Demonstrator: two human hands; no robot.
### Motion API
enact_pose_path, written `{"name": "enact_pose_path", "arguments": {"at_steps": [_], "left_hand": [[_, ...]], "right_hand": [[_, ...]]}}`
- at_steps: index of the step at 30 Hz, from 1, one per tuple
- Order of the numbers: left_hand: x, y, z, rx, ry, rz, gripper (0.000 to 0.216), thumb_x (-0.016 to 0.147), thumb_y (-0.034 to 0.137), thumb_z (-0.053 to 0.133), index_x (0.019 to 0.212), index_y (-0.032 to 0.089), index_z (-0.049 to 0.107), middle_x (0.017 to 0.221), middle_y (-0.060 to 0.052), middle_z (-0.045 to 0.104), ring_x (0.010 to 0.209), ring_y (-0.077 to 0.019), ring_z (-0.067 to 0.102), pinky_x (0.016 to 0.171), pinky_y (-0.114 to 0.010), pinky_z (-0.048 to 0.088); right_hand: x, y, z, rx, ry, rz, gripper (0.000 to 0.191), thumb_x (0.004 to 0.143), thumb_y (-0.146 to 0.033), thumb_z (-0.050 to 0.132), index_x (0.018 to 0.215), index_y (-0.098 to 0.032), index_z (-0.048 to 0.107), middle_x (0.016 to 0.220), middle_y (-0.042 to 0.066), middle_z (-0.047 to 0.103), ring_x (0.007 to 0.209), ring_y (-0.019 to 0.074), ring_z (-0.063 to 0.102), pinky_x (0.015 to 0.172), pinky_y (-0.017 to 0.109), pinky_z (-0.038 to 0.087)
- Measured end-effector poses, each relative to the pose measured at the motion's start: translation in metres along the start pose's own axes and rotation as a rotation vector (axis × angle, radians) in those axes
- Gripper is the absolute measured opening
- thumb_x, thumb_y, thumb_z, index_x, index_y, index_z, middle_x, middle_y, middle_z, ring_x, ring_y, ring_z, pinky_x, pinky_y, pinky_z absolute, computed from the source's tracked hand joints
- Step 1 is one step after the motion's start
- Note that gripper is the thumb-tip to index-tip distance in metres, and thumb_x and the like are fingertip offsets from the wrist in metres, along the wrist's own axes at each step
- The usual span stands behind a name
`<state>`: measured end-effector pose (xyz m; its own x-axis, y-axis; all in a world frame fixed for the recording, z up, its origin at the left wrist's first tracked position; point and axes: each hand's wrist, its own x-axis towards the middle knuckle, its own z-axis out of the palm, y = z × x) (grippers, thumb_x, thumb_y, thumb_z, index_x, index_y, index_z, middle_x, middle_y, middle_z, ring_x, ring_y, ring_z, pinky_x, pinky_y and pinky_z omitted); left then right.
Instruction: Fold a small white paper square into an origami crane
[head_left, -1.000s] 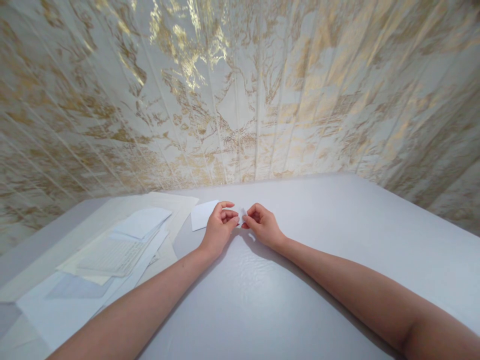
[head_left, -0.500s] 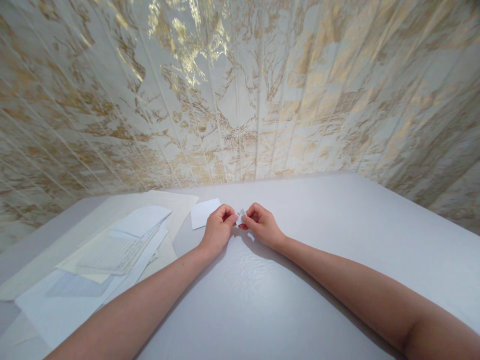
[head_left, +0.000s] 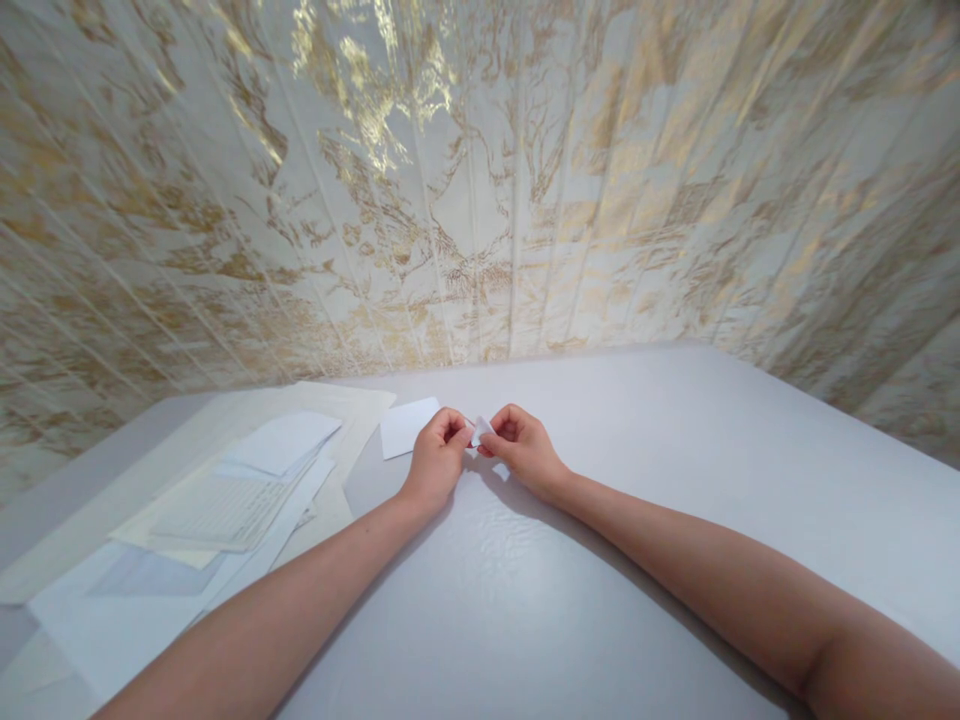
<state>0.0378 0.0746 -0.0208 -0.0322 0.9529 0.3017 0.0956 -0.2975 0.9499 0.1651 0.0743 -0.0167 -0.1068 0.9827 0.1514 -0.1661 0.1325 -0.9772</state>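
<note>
Above the middle of the table, a small folded piece of white paper (head_left: 481,429) is pinched between both hands. My left hand (head_left: 441,452) is closed, its thumb and forefinger at the paper's left edge. My right hand (head_left: 523,446) is closed too, with the thumb pressed on the paper's right side. The fingers hide part of the paper, so its full shape cannot be made out. Just behind my left hand lies a flat white sheet (head_left: 405,425).
Left of my left arm lies a spread pile of papers, among them a written sheet (head_left: 221,510), a folded white sheet (head_left: 277,443) and a large cream sheet (head_left: 352,408). The pale table (head_left: 660,420) meets a gold-patterned wall (head_left: 480,220) at the back.
The small paper has turned slightly between the fingertips and shows a different face. Both hands stay in nearly the same place.
</note>
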Motion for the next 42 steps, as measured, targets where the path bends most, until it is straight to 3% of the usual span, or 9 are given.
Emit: {"name": "enact_pose_path", "arguments": {"at_steps": [7,12,16,26,32,38,42], "left_hand": [[-0.002,0.006,0.004,-0.144,0.003,-0.082,0.012,0.064,0.02,0.057,0.06,0.018,0.046,0.056,0.006,0.047,0.057,-0.0098,0.047,0.06,-0.023,0.039],[-0.003,0.011,0.003,-0.21,-0.078,-0.146,0.018,0.06,0.02,0.063,0.067,0.018,0.047,0.059,0.007,0.049,0.057,-0.0078,0.047,0.058,-0.021,0.039],[-0.004,0.011,0.004,-0.176,-0.078,-0.138,0.029,0.053,0.014,0.065,0.076,0.018,0.048,0.065,0.006,0.053,0.058,-0.0077,0.048,0.055,-0.02,0.039],[-0.005,0.013,0.008,-0.184,-0.03,-0.172,0.026,0.055,0.013,0.061,0.075,0.019,0.046,0.058,0.007,0.051,0.053,-0.0077,0.049,0.052,-0.02,0.038],[-0.002,0.014,0.006,-0.187,-0.046,-0.159,0.024,0.052,0.012,0.061,0.072,0.018,0.049,0.052,0.009,0.048,0.049,-0.0068,0.044,0.049,-0.019,0.034],[-0.002,0.011,0.005,-0.161,-0.041,-0.185,0.012,0.056,0.02,0.062,0.059,0.016,0.051,0.052,0.007,0.045,0.051,-0.0071,0.042,0.052,-0.02,0.032],[0.001,0.008,0.002,-0.139,-0.007,-0.184,0.017,0.057,0.026,0.062,0.056,0.017,0.048,0.051,0.006,0.045,0.051,-0.0079,0.04,0.051,-0.021,0.031]], "right_hand": [[-0.001,-0.001,0.0,0.0,0.047,0.016,0.017,0.058,-0.016,0.064,0.061,-0.017,0.047,0.048,-0.006,0.055,0.046,0.0074,0.05,0.048,0.02,0.037],[0.0,-0.002,-0.002,0.012,0.09,0.02,0.019,0.056,-0.018,0.067,0.06,-0.017,0.049,0.048,-0.008,0.052,0.042,0.0055,0.044,0.042,0.019,0.031],[0.001,-0.002,-0.002,0.036,0.095,0.022,0.02,0.055,-0.019,0.068,0.06,-0.017,0.049,0.049,-0.008,0.052,0.042,0.0055,0.043,0.043,0.019,0.031],[-0.002,-0.003,0.002,0.046,0.108,0.016,0.019,0.056,-0.019,0.067,0.061,-0.017,0.049,0.05,-0.007,0.054,0.044,0.0059,0.046,0.045,0.019,0.032],[-0.003,-0.005,0.001,0.113,0.042,0.068,0.023,0.053,-0.025,0.071,0.061,-0.017,0.05,0.052,-0.006,0.054,0.044,0.0061,0.045,0.045,0.02,0.032],[0.0,0.002,-0.003,-0.034,0.026,-0.027,0.021,0.059,-0.029,0.068,0.064,-0.018,0.051,0.056,-0.005,0.053,0.05,0.0083,0.048,0.05,0.022,0.036],[-0.001,0.0,-0.008,-0.316,0.09,-0.231,0.013,0.067,-0.03,0.063,0.07,-0.02,0.055,0.071,-0.001,0.059,0.071,0.0142,0.055,0.07,0.029,0.042]]}}
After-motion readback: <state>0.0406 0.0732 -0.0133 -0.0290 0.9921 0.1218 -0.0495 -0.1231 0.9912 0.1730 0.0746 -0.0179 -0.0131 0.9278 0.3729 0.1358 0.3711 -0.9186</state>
